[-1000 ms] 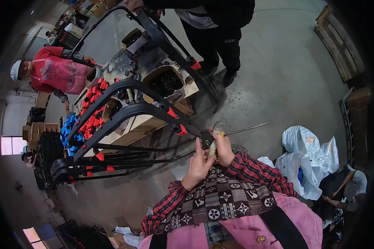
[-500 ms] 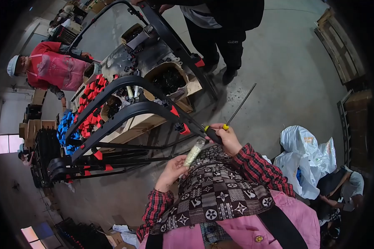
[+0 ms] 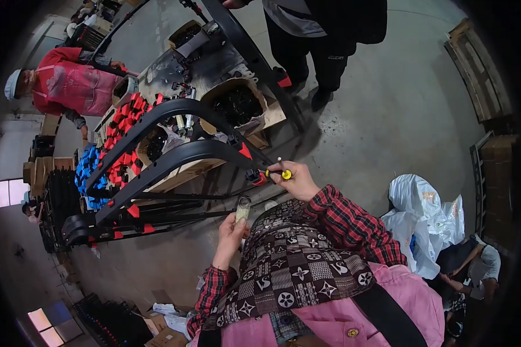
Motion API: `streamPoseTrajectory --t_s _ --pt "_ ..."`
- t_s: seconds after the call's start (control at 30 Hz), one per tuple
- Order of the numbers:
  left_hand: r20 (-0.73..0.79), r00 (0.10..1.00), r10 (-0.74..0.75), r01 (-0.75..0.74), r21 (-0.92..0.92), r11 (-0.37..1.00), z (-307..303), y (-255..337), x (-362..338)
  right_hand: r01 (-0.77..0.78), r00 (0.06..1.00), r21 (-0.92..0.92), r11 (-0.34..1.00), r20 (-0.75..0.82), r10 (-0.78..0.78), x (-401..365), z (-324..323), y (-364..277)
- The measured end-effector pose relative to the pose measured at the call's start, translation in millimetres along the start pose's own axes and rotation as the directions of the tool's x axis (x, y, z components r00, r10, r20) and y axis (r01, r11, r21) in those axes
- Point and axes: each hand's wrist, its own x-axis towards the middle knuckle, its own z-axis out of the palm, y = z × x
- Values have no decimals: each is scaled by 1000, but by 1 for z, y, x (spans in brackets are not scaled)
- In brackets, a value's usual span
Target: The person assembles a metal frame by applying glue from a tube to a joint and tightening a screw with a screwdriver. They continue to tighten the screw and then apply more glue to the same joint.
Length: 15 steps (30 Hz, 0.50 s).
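Note:
My right hand (image 3: 298,182) is closed round a screwdriver (image 3: 286,173) with a black and yellow handle. Its shaft looks strongly foreshortened in this view. My left hand (image 3: 230,237) grips a ring wrench (image 3: 243,213), its metal ring end up and its handle apparently wrapped in pale material. Fingers hide the lower part of that handle. Just left of the screwdriver is a red and black fitting (image 3: 256,176) on the black tubular frame (image 3: 185,153). The fingers of my right hand come close to this fitting.
Beyond the frame stands a table (image 3: 156,78) with red parts (image 3: 124,130), blue parts (image 3: 91,173) and an open box of black parts (image 3: 234,104). A person in red (image 3: 69,87) works at the left; another person (image 3: 324,46) stands ahead. White bags (image 3: 417,202) lie right.
The screwdriver has swung from reaching far up and right to being foreshortened, and my right hand moved slightly left. My left hand shifted left with the wrench, which now stands more upright.

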Motion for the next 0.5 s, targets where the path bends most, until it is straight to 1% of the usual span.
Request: streamPoseTrajectory --t_s 0.07,0.13,0.2,0.23,0.27,0.3,0.33,0.37,0.43,0.47,0.5 --pt "-18 1000 5 -5 -10 1000 1 1 2 -26 999 19 999 19 26 1 0 0" --pt "-39 999 12 -13 -18 1000 2 2 6 -128 991 76 989 54 124 3 0 1" --pt "-161 986 53 -56 -10 998 5 3 13 -107 993 65 992 64 103 6 -1 4" --pt "-164 985 51 -54 -11 999 6 8 18 -88 994 52 995 75 84 7 -1 5" --pt "-234 972 25 -35 -39 999 8 14 25 -90 993 52 995 80 85 9 -3 6" --pt "-302 953 -3 -19 -70 997 10 22 35 -49 991 36 998 126 44 13 -6 7" --pt "-349 937 -16 -41 -154 987 13 26 46 -7 985 22 1000 172 4 17 -8 7" --pt "-353 936 -17 -41 -158 987 13 27 59 -7 984 20 1000 177 4 24 -11 8" --pt "-287 958 31 -139 -362 922 14 22 83 252 935 -118 961 285 -210 38 -18 9" --pt "-194 979 56 -136 -431 892 15 21 88 253 935 -120 960 287 -211 45 -21 8" --pt "-194 979 57 -137 -432 891 15 18 91 310 896 -132 941 372 -243 51 -25 5"
